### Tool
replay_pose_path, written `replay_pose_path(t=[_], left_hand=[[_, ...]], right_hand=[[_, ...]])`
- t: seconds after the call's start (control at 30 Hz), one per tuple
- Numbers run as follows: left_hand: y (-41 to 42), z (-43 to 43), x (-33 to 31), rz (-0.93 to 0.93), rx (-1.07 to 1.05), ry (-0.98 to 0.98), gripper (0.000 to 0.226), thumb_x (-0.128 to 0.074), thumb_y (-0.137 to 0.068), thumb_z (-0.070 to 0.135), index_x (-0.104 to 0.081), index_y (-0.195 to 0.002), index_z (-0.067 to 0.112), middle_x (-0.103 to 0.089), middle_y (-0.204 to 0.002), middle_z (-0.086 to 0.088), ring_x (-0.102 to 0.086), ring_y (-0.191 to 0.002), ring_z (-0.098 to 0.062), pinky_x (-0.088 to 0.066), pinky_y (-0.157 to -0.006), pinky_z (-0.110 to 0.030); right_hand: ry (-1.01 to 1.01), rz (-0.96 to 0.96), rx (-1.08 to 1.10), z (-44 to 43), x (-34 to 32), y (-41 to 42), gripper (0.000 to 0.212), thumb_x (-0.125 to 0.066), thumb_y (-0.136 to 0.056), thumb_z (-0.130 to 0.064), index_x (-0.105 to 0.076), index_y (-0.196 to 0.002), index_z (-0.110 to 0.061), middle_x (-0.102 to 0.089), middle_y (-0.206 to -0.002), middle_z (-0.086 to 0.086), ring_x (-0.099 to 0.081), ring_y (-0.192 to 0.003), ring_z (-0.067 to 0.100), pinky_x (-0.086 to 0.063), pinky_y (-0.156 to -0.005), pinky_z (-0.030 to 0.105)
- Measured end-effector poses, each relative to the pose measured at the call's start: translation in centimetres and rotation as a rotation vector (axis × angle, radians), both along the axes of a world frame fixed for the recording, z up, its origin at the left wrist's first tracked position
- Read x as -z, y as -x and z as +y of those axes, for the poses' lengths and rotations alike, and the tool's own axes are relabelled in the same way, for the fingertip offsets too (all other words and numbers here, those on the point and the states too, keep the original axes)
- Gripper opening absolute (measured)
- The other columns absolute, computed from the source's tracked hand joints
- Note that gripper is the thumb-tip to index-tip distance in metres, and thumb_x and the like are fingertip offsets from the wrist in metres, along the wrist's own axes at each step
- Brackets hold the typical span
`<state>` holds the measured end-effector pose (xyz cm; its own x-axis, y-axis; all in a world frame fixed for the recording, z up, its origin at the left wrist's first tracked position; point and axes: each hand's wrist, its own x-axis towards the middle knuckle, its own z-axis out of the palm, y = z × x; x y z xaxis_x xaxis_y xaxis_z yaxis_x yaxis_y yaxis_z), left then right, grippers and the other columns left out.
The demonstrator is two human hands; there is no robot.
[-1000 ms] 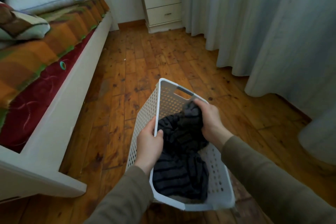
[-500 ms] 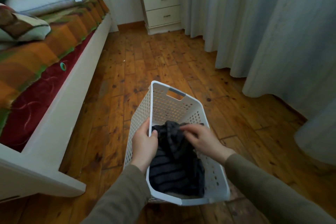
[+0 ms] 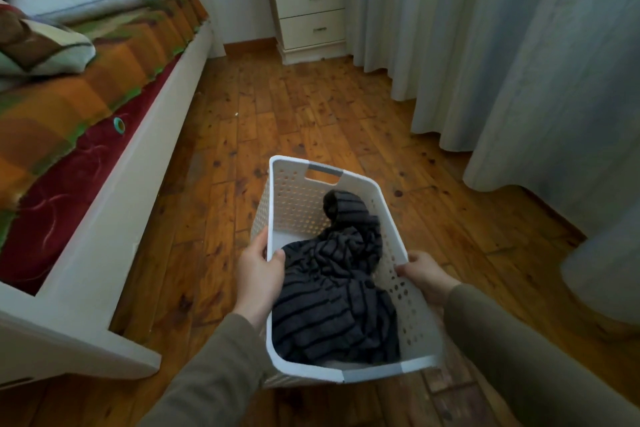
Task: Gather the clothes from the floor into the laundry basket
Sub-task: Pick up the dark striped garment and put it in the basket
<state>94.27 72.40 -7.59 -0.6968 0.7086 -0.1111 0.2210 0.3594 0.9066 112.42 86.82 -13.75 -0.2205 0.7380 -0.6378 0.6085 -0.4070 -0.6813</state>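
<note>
A white perforated laundry basket [image 3: 301, 199] is held in front of me above the wooden floor. A dark grey striped garment [image 3: 334, 291] lies crumpled inside it, one end draped up against the right wall. My left hand [image 3: 259, 276] grips the basket's left rim, thumb outside and fingers curled over the edge. My right hand [image 3: 424, 276] holds the right rim from outside, fingertips on the edge. No loose clothes show on the floor.
A bed [image 3: 114, 163] with a white frame, striped orange blanket and pillows runs along the left. A white chest of drawers [image 3: 310, 10] stands at the back wall. Long pale curtains [image 3: 502, 62] hang down the right side to the wooden floor [image 3: 304, 114].
My right hand has let go of the striped garment and moved out to the basket's right rim. The garment has settled into the basket. My left hand has kept its hold on the left rim.
</note>
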Motion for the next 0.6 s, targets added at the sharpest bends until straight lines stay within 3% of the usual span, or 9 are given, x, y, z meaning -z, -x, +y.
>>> replay_pose_path(t=[0.2,0.3,0.43,0.6], left_hand=[[1.5,2.9,-5.2,-0.049,0.009,-0.014,0.040,-0.045,-0.092,0.002,-0.055,-0.127,0.017,-0.063,-0.110,-0.003,-0.060,-0.104,-0.022,-0.050,-0.094,-0.039],[1.8,4.1,-10.3,-0.062,0.026,-0.019,0.037,-0.045,-0.092,0.004,-0.055,-0.126,0.017,-0.063,-0.110,-0.003,-0.060,-0.105,-0.023,-0.050,-0.095,-0.042],[2.4,5.5,-18.7,-0.044,0.051,0.008,0.034,-0.043,-0.093,0.002,-0.054,-0.124,0.012,-0.057,-0.102,0.000,-0.056,-0.096,-0.018,-0.048,-0.087,-0.032],[2.3,6.6,-30.9,-0.059,0.082,0.019,0.038,-0.041,-0.095,0.003,-0.049,-0.131,0.011,-0.054,-0.111,0.002,-0.051,-0.100,-0.015,-0.043,-0.089,-0.028]], right_hand=[[-0.100,-0.047,-0.054,4.6,-9.2,0.2,0.041,-0.049,-0.091,-0.006,-0.046,-0.132,-0.001,-0.057,-0.126,0.022,-0.058,-0.113,0.035,-0.049,-0.095,0.047],[-0.107,-0.034,-0.069,6.0,-15.5,0.2,0.040,-0.048,-0.093,-0.008,-0.045,-0.133,-0.004,-0.057,-0.123,0.020,-0.059,-0.108,0.030,-0.050,-0.085,0.042],[-0.083,-0.008,-0.081,6.9,-24.8,0.2,0.040,-0.048,-0.093,-0.013,-0.044,-0.133,-0.009,-0.056,-0.108,0.011,-0.059,-0.090,0.022,-0.051,-0.069,0.035],[-0.147,-0.021,-0.053,7.4,-37.4,0.0,0.035,-0.050,-0.093,-0.009,-0.050,-0.128,-0.003,-0.059,-0.105,0.016,-0.059,-0.096,0.029,-0.052,-0.075,0.039]])
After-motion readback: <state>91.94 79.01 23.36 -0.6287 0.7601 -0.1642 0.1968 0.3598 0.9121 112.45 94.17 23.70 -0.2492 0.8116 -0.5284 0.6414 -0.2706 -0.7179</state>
